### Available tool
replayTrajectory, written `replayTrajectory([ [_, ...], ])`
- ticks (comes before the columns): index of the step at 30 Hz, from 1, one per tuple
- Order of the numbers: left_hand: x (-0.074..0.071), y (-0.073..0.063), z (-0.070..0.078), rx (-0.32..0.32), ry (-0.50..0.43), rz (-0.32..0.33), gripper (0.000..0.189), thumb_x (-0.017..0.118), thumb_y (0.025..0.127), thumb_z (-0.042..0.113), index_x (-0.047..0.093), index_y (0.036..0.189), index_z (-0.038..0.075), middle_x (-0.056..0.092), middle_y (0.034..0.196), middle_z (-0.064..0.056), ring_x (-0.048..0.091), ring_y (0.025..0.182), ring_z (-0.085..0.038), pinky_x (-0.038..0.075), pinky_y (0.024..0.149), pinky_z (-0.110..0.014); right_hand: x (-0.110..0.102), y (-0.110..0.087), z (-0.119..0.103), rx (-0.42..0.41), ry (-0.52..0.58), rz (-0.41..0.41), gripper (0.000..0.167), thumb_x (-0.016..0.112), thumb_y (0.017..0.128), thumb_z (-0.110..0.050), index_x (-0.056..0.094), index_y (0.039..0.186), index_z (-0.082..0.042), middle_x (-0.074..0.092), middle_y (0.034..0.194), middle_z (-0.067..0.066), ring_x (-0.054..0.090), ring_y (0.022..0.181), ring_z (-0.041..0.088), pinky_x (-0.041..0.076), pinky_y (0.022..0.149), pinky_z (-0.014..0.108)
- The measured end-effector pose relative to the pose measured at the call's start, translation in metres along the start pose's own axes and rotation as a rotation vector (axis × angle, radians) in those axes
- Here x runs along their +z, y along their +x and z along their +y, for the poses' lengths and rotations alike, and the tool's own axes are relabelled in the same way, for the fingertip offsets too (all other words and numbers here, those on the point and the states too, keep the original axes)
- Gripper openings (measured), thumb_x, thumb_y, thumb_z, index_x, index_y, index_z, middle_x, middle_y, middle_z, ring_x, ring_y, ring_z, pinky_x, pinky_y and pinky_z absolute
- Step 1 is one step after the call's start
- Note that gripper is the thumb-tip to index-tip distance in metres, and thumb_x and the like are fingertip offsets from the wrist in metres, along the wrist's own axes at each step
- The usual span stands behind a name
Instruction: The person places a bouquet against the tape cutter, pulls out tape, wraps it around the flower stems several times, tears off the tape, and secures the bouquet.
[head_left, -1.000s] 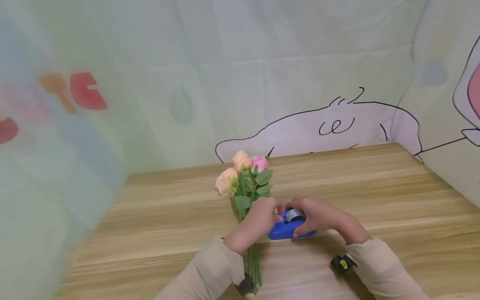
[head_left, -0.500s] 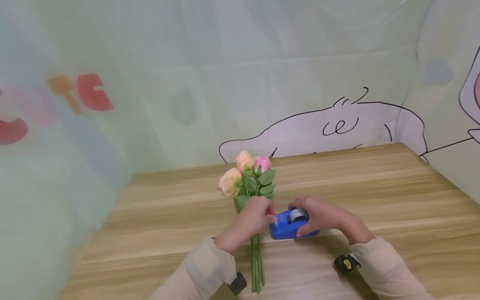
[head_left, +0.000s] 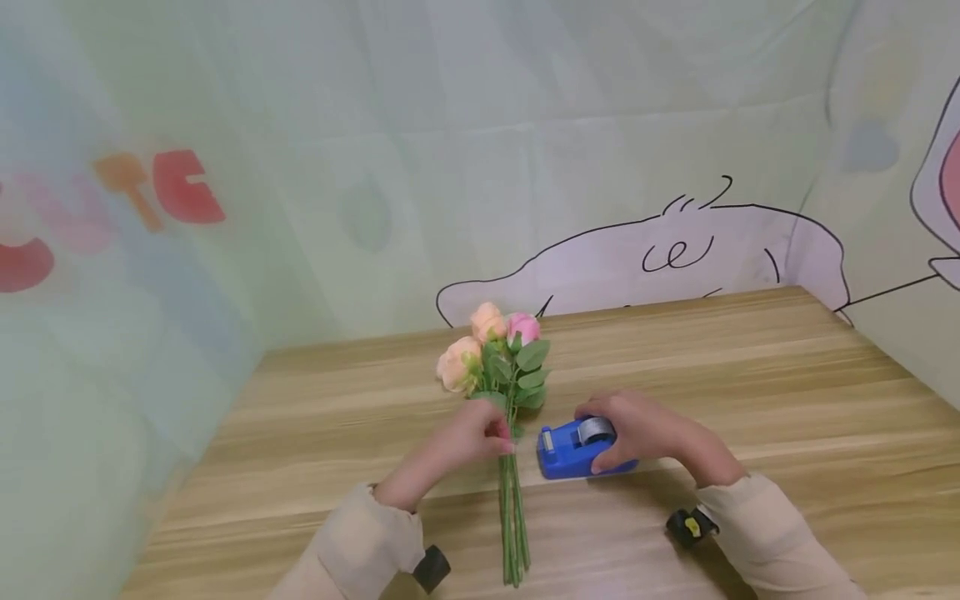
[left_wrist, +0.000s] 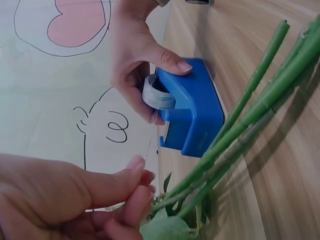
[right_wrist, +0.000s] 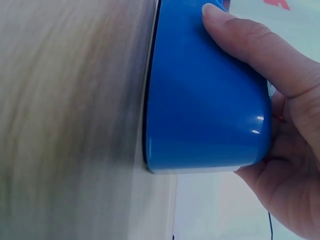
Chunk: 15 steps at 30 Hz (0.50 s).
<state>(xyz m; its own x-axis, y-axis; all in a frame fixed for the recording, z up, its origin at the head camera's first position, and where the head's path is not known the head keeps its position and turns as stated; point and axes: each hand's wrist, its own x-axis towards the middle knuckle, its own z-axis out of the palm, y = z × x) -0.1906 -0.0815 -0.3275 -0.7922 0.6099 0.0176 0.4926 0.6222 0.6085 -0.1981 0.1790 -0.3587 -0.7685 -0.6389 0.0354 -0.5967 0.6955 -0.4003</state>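
My right hand (head_left: 641,429) grips a blue tape dispenser (head_left: 566,460) that stands on the table, thumb on its near side and fingers over the far side. A roll of clear tape (left_wrist: 157,97) sits in the dispenser. From it a thin strip of clear tape (left_wrist: 150,142) stretches to my left hand (head_left: 459,440), which pinches its end between thumb and fingers. This hand is over the bouquet of artificial flowers (head_left: 459,364), overlapping the upper stems in the head view. Two peach blooms and a pink one point away from me; the green stems (head_left: 513,529) run toward me.
The wood-grain table (head_left: 337,433) reaches back to a pale printed cloth (head_left: 360,167) with cartoon drawings and coloured letters. Black wrist devices (head_left: 432,570) hang under both sleeves (head_left: 367,533). The bouquet lies just left of the dispenser.
My left hand has moved left from the dispenser's front to over the stems, drawing the tape out with it. My right hand has stayed on the dispenser.
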Motion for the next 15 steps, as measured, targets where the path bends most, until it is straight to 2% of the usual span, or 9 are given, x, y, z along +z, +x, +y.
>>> replayTrajectory([
  [3, -0.004, -0.006, -0.007, -0.009, -0.039, -0.035, 0.013, 0.066, 0.083, -0.001, 0.061, 0.071, 0.001, 0.053, 0.064, 0.001, 0.044, 0.058, -0.009, 0.04, 0.051, -0.02, 0.0, -0.001, -0.001, 0.002, 0.001, -0.001, 0.064, 0.081, 0.068, -0.037, 0.06, 0.116, 0.0, 0.062, 0.107, 0.009, 0.057, 0.092, 0.02, 0.049, 0.08, 0.04],
  [8, -0.015, -0.019, -0.018, -0.06, -0.103, -0.078, 0.01, 0.063, 0.085, 0.0, 0.061, 0.075, 0.0, 0.054, 0.066, 0.001, 0.044, 0.06, -0.009, 0.04, 0.052, -0.021, 0.0, -0.002, -0.001, 0.01, -0.001, -0.006, 0.065, 0.081, 0.068, -0.037, 0.06, 0.117, 0.0, 0.062, 0.106, 0.008, 0.057, 0.092, 0.02, 0.049, 0.079, 0.039],
  [15, -0.029, -0.035, -0.029, -0.074, -0.176, -0.081, 0.009, 0.062, 0.086, 0.001, 0.061, 0.078, -0.002, 0.056, 0.069, -0.002, 0.047, 0.064, -0.011, 0.042, 0.056, -0.024, -0.001, -0.001, -0.001, 0.007, -0.002, -0.006, 0.066, 0.081, 0.069, -0.038, 0.059, 0.118, 0.0, 0.061, 0.106, 0.008, 0.057, 0.092, 0.02, 0.049, 0.079, 0.039],
])
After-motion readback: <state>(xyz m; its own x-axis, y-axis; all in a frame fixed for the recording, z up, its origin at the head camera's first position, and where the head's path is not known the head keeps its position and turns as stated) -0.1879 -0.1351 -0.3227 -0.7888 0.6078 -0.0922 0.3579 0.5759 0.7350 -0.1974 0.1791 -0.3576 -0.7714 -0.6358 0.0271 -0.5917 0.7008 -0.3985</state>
